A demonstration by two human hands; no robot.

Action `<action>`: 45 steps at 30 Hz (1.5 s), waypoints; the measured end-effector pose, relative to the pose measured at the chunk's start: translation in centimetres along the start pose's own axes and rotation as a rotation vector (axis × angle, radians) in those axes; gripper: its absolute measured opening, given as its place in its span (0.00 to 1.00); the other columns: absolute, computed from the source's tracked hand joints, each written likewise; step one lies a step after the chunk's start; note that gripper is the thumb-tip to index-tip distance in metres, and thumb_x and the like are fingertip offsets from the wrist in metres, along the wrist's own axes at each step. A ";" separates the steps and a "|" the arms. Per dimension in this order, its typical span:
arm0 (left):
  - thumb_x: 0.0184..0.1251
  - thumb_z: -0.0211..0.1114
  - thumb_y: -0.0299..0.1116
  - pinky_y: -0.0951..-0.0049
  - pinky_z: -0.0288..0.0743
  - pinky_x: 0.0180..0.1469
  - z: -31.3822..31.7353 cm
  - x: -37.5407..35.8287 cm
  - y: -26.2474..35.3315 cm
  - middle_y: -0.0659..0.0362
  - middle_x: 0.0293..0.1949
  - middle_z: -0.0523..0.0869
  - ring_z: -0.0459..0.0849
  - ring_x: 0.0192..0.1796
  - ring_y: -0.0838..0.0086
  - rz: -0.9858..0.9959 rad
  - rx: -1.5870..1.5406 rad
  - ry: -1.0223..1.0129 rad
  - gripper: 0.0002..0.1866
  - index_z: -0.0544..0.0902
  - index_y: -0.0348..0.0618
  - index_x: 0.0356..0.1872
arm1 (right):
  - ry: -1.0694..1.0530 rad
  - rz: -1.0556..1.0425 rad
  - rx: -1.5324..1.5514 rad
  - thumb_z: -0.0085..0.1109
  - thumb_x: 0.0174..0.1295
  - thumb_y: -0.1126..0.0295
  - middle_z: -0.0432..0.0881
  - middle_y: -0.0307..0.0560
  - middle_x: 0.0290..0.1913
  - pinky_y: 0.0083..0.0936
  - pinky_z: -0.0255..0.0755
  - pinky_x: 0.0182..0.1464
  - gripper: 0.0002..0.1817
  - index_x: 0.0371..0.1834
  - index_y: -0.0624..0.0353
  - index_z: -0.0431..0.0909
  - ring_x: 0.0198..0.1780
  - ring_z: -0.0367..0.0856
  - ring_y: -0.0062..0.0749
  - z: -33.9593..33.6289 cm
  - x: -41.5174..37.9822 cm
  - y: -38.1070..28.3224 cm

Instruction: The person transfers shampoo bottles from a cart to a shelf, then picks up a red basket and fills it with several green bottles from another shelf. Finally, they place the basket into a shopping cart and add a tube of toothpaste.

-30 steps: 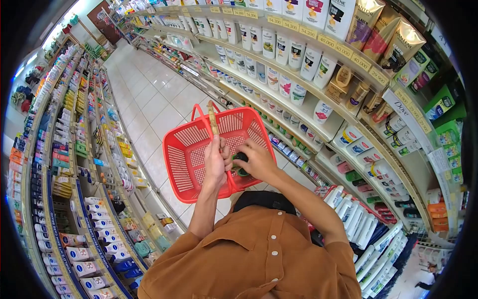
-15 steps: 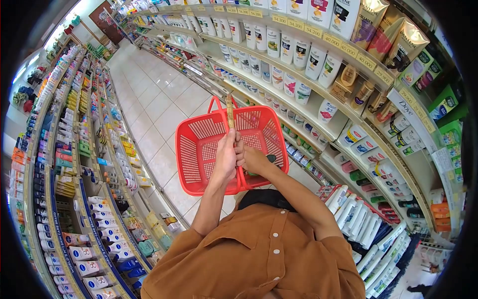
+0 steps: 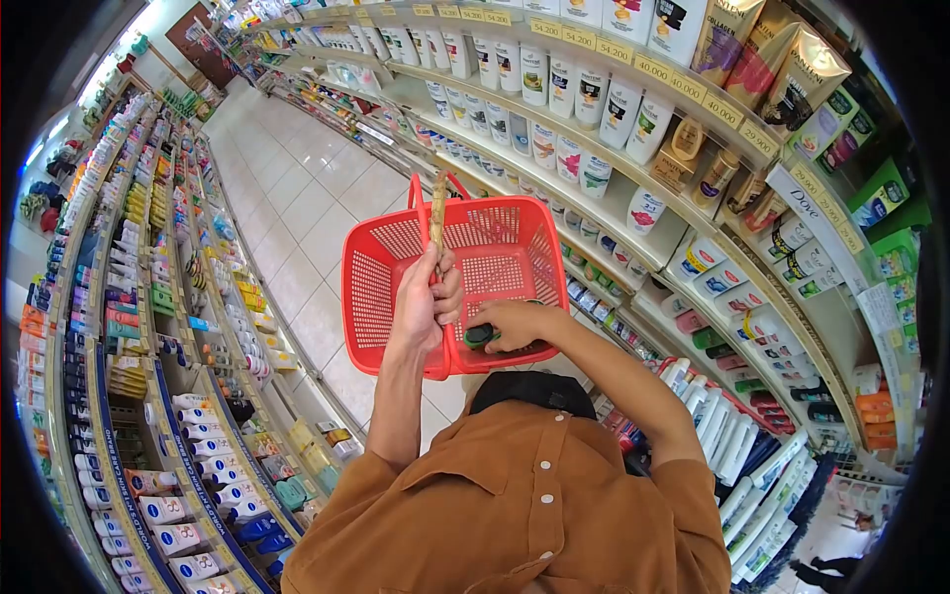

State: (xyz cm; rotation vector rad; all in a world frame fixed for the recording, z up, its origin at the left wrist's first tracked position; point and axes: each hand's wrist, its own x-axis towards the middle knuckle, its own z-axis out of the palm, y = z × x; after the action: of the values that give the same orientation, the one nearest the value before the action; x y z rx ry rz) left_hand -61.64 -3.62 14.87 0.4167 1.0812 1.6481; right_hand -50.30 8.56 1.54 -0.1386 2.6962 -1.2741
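Observation:
A red plastic shopping basket (image 3: 358,297) hangs in front of my body. My left hand (image 3: 427,297) is wrapped round its handles (image 3: 438,213), which have a worn tan covering at the grip. Inside the basket, near its close right side, my right hand (image 3: 513,327) has its fingers round a dark item with a green part (image 3: 481,336). The lower part of that item is hidden by my hand and the basket.
Shelves of shampoo bottles (image 3: 591,97) curve along the right, with price tags on their edges. On the left stand shelves of tubes and bottles (image 3: 201,431). A tiled aisle (image 3: 287,188) runs ahead between them.
My right hand has left the handles and moved down into the basket, onto the dark item. The basket now sits slightly further left and higher in view.

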 end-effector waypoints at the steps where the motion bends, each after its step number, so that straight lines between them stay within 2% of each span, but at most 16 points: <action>1: 0.79 0.41 0.50 0.84 0.43 0.13 0.2 0.0 0.0 0.73 0.15 0.54 0.49 0.13 0.88 0.002 -0.006 -0.010 0.18 0.64 0.49 0.31 | -0.001 0.007 -0.011 0.69 0.50 0.64 0.80 0.56 0.47 0.41 0.71 0.54 0.23 0.51 0.55 0.80 0.52 0.78 0.50 -0.1 0.1 -0.3; 8: 0.79 0.44 0.49 0.83 0.44 0.14 1.1 -0.6 -0.1 0.72 0.16 0.55 0.50 0.13 0.87 0.043 0.032 0.032 0.18 0.64 0.50 0.30 | 0.086 -0.003 -0.113 0.69 0.49 0.63 0.83 0.58 0.41 0.44 0.75 0.48 0.22 0.49 0.56 0.81 0.46 0.81 0.52 1.8 1.2 -1.0; 11: 0.78 0.46 0.49 0.83 0.43 0.12 0.8 -0.6 -0.6 0.72 0.16 0.58 0.53 0.13 0.88 0.053 0.108 0.173 0.17 0.66 0.51 0.29 | 0.084 -0.037 -0.128 0.67 0.49 0.62 0.84 0.59 0.41 0.44 0.76 0.46 0.22 0.48 0.57 0.82 0.44 0.82 0.53 2.2 1.2 0.4; 12: 0.77 0.47 0.49 0.83 0.43 0.11 1.1 -0.9 -0.5 0.73 0.15 0.58 0.53 0.12 0.88 0.055 0.084 0.136 0.18 0.66 0.51 0.28 | 0.046 0.004 -0.139 0.67 0.51 0.62 0.84 0.59 0.42 0.43 0.75 0.48 0.22 0.50 0.57 0.81 0.45 0.82 0.53 1.8 0.9 0.1; 13: 0.77 0.48 0.50 0.83 0.43 0.11 1.2 -0.8 -0.7 0.73 0.15 0.57 0.52 0.12 0.88 0.061 0.134 0.198 0.19 0.65 0.51 0.27 | 0.008 0.041 -0.142 0.67 0.52 0.62 0.84 0.59 0.43 0.42 0.74 0.51 0.22 0.51 0.57 0.81 0.47 0.81 0.53 1.7 0.7 -0.3; 14: 0.77 0.47 0.52 0.83 0.41 0.11 0.3 -0.6 -1.3 0.73 0.14 0.56 0.50 0.12 0.88 0.092 0.124 0.152 0.20 0.65 0.51 0.27 | 0.025 0.041 -0.142 0.66 0.52 0.62 0.84 0.59 0.43 0.42 0.74 0.51 0.22 0.51 0.58 0.80 0.47 0.81 0.53 2.3 0.9 0.3; 17: 0.77 0.45 0.53 0.82 0.40 0.11 -0.5 -0.2 -2.6 0.73 0.14 0.55 0.50 0.11 0.88 0.131 0.142 0.206 0.20 0.65 0.52 0.27 | 0.103 -0.002 -0.108 0.63 0.55 0.64 0.83 0.60 0.44 0.41 0.73 0.51 0.21 0.51 0.63 0.79 0.48 0.81 0.53 2.9 0.4 1.5; 18: 0.77 0.45 0.54 0.82 0.40 0.10 -0.9 0.0 -3.0 0.72 0.13 0.55 0.50 0.11 0.87 0.138 0.160 0.233 0.21 0.65 0.52 0.27 | 0.051 0.046 -0.041 0.62 0.57 0.64 0.82 0.60 0.47 0.40 0.73 0.53 0.22 0.52 0.64 0.77 0.49 0.80 0.54 1.0 -1.3 -0.8; 21: 0.76 0.45 0.56 0.80 0.40 0.10 -2.7 1.0 -4.8 0.72 0.13 0.55 0.50 0.11 0.86 0.130 0.175 0.290 0.22 0.64 0.52 0.27 | 0.201 0.060 0.004 0.61 0.59 0.64 0.81 0.60 0.50 0.40 0.72 0.55 0.22 0.54 0.64 0.76 0.53 0.78 0.53 -2.4 -5.4 -3.4; 24: 0.76 0.45 0.57 0.80 0.40 0.10 -3.8 1.4 -6.0 0.71 0.13 0.56 0.50 0.11 0.85 0.109 0.211 0.353 0.22 0.64 0.52 0.27 | 0.487 -0.002 -0.159 0.59 0.61 0.66 0.80 0.55 0.50 0.40 0.72 0.56 0.17 0.51 0.63 0.76 0.55 0.77 0.49 -5.8 -9.9 -4.2; 26: 0.76 0.44 0.57 0.80 0.40 0.10 -5.2 1.6 -6.7 0.71 0.13 0.56 0.50 0.11 0.85 0.118 0.208 0.379 0.22 0.64 0.52 0.27 | 0.827 -0.162 -0.380 0.61 0.59 0.66 0.80 0.52 0.46 0.41 0.71 0.53 0.13 0.44 0.60 0.79 0.51 0.78 0.47 -9.6 -14.0 -6.3; 30: 0.76 0.45 0.56 0.80 0.41 0.11 -6.7 1.5 -7.7 0.70 0.12 0.57 0.51 0.10 0.85 0.137 0.173 0.455 0.23 0.65 0.51 0.26 | 1.239 0.005 -0.802 0.62 0.53 0.73 0.81 0.52 0.41 0.40 0.72 0.49 0.08 0.36 0.61 0.79 0.45 0.79 0.48 -18.1 -23.4 -15.9; 32: 0.76 0.45 0.57 0.79 0.41 0.11 -7.5 1.4 -8.0 0.70 0.13 0.57 0.51 0.11 0.85 0.133 0.161 0.488 0.23 0.64 0.51 0.27 | 1.443 0.140 -1.043 0.60 0.53 0.76 0.81 0.51 0.39 0.40 0.73 0.48 0.07 0.36 0.61 0.78 0.45 0.79 0.48 -20.9 -26.9 -18.3; 35: 0.75 0.45 0.57 0.79 0.42 0.11 -8.0 1.2 -8.4 0.70 0.13 0.57 0.51 0.11 0.84 0.131 0.149 0.511 0.23 0.64 0.51 0.26 | 1.505 0.435 -1.210 0.56 0.53 0.79 0.80 0.50 0.43 0.38 0.73 0.51 0.11 0.41 0.63 0.79 0.50 0.78 0.46 -24.5 -31.4 -19.7; 42: 0.75 0.47 0.58 0.80 0.40 0.11 -7.5 -0.2 -8.1 0.72 0.12 0.57 0.52 0.11 0.86 0.154 0.178 0.587 0.23 0.64 0.53 0.25 | 1.258 0.763 -1.319 0.55 0.52 0.80 0.75 0.49 0.56 0.37 0.75 0.56 0.24 0.56 0.64 0.73 0.57 0.75 0.44 -31.0 -35.9 -17.3; 45: 0.73 0.49 0.58 0.80 0.40 0.11 -7.2 -0.5 -7.9 0.72 0.12 0.56 0.52 0.10 0.86 0.169 0.193 0.616 0.23 0.64 0.53 0.24 | 1.190 0.846 -1.306 0.48 0.57 0.79 0.73 0.51 0.61 0.37 0.71 0.60 0.26 0.63 0.60 0.68 0.62 0.71 0.47 -32.3 -35.3 -16.7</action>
State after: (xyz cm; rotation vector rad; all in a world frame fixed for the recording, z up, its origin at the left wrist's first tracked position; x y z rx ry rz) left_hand -62.06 -7.11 4.77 0.1177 1.7076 1.8847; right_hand -21.10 27.81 38.23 1.8160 3.0756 1.0296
